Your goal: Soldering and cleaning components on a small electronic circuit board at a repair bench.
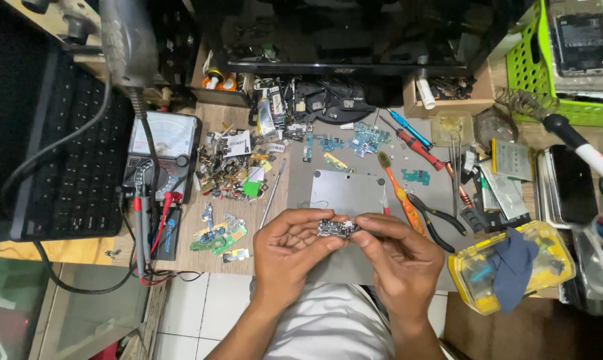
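Both hands, left hand and right hand, pinch one small circuit board between them, long axis lying left-right above the tabletop.

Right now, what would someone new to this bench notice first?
Both hands, left hand and right hand, pinch a small dark circuit board between their fingertips at the bench's near edge. To the left sits an analog multimeter with red and black probes; at the near right, a yellow plastic case holds a blue cloth.
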